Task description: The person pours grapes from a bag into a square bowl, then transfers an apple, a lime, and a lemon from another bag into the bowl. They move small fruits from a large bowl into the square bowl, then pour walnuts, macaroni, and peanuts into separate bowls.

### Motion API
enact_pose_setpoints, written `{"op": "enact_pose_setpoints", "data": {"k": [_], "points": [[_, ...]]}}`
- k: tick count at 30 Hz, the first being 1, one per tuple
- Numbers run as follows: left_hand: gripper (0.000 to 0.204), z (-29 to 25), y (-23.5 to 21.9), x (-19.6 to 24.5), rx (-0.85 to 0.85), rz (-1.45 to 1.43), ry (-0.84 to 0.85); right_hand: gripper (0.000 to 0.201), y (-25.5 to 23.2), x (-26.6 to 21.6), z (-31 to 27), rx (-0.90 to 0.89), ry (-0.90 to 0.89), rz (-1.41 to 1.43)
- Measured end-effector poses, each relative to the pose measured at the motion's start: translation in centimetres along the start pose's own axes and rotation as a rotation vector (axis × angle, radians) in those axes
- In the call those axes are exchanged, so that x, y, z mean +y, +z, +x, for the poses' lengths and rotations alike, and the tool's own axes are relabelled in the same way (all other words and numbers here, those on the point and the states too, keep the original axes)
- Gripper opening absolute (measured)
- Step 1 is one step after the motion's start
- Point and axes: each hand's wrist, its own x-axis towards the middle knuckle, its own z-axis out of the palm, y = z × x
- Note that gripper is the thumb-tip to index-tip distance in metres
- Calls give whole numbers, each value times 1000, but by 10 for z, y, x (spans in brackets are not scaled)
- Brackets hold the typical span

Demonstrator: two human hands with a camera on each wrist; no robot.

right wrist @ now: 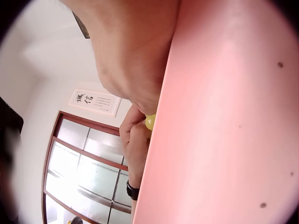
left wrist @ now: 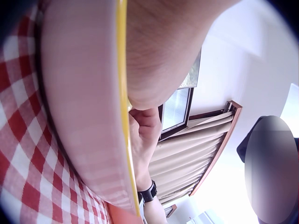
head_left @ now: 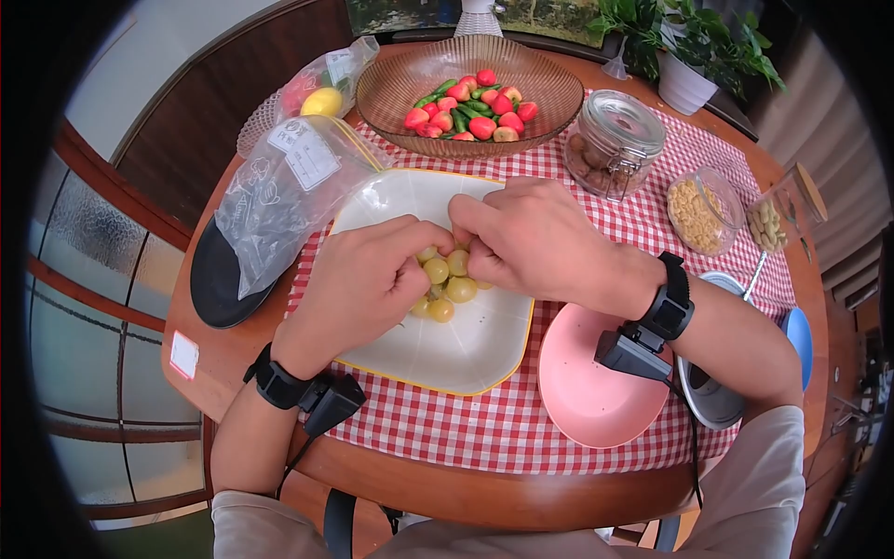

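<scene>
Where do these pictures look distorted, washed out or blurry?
Head view: checked tablecloth bows fisheye-style, corners black, grapes fairly sharp; left wrist view: white glare beside the curtain; right wrist view: glass panes partly overexposed, dark shape at left blurred.

Grapes (head_left: 440, 272) partly hidden by fingers (head_left: 475, 219), bag label (head_left: 312, 166) print probably too small to read

Cloth (head_left: 428, 452) on table (head_left: 447, 484). Dish (head_left: 475, 345) on cloth, grapes (head_left: 460, 290) in dish. Left hand (head_left: 363, 275) over dish's left side, right hand (head_left: 531, 228) over its back right; fingers of both meet at grapes. Left of dish: bag (head_left: 251, 205), partly over a plate (head_left: 214, 279). Behind dish: serving bowl (head_left: 549, 74), fruit (head_left: 484, 121) inside. Right of that: jar (head_left: 612, 154), then a second jar (head_left: 706, 210), then a third jar (head_left: 780, 210). Near right of dish: bowl (head_left: 587, 373). Far back right: plant (head_left: 698, 47).
</scene>
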Motion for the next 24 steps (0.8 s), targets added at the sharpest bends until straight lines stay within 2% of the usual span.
{"op": "enact_pose_setpoints", "data": {"k": [3,5,6,8,9,11,12,14,15,17,18,20,21,23,24], "points": [[25,-1,0,-2,-14,11,-10,17,-1,-2,0,21,6,14],[21,-1,1,-4,12,31,-37,19,-3,-6,0,-59,215,151],[21,-1,-1,-1,12,32,-39,19,-2,-6,1,-59,214,152],[21,2,-6,10,-18,27,-254,36,-1,-5,1,5,236,214],[21,2,-6,8,-20,26,-254,36,1,-5,0,5,237,215],[36,0,-7,0,-71,114,-249,58,7,-4,-2,70,170,168],[36,-1,-6,-3,-73,114,-249,58,9,-3,-4,71,172,169],[43,-3,-2,-7,-36,208,65,72,11,-4,-5,0,-18,132],[43,-3,-3,-6,-38,209,66,72,10,-3,-6,2,-16,132],[45,-4,-7,-2,-200,120,-42,69,1,-7,-3,-190,32,143],[45,-3,-7,-1,-200,121,-42,69,-2,-9,-3,-190,32,143],[44,-2,-7,1,-248,40,-151,72,-6,-12,-1,-245,155,222],[44,-1,-6,2,-246,40,-151,72,-5,-12,-1,-245,154,221],[42,0,-5,2,-121,-20,-241,69,-2,-11,-2,-91,180,290],[42,0,-4,-1,-119,-19,-243,69,0,-9,-1,-91,177,291]]}}
